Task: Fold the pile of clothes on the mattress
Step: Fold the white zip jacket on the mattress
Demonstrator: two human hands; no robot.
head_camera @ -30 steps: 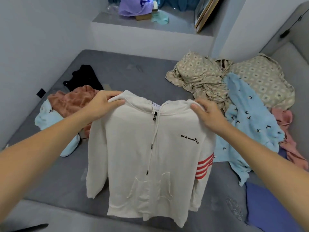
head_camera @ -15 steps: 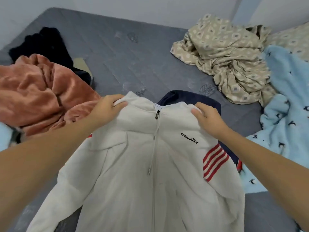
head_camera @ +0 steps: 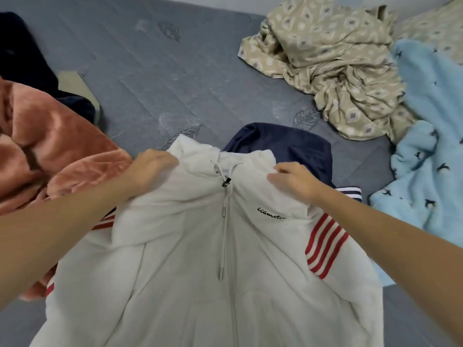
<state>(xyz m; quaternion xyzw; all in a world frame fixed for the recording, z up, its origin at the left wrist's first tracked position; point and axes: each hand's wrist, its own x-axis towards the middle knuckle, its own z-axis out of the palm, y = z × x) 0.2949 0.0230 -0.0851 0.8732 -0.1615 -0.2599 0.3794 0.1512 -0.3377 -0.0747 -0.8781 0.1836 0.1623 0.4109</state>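
Observation:
A white zip hoodie point(head_camera: 190, 266) with red sleeve stripes lies front up on the grey mattress point(head_camera: 155, 78), its sleeves spread outward. My left hand point(head_camera: 150, 169) grips the left shoulder by the hood. My right hand point(head_camera: 293, 181) pinches the fabric at the right shoulder. The hoodie's top edge covers part of a navy garment point(head_camera: 283, 144) with white stripes. Its hem runs out of the bottom of the view.
A rust-pink fleece garment point(head_camera: 50, 151) is bunched at the left, with a black garment point(head_camera: 22, 53) behind it. A beige patterned cloth point(head_camera: 330, 53) is crumpled at the back right. A light blue fleece with bird prints point(head_camera: 431, 136) lies at the right.
The hoodie hung in the air from both hands a second ago; it now lies spread on the mattress over the navy garment. Both hands still hold its shoulders, lower down.

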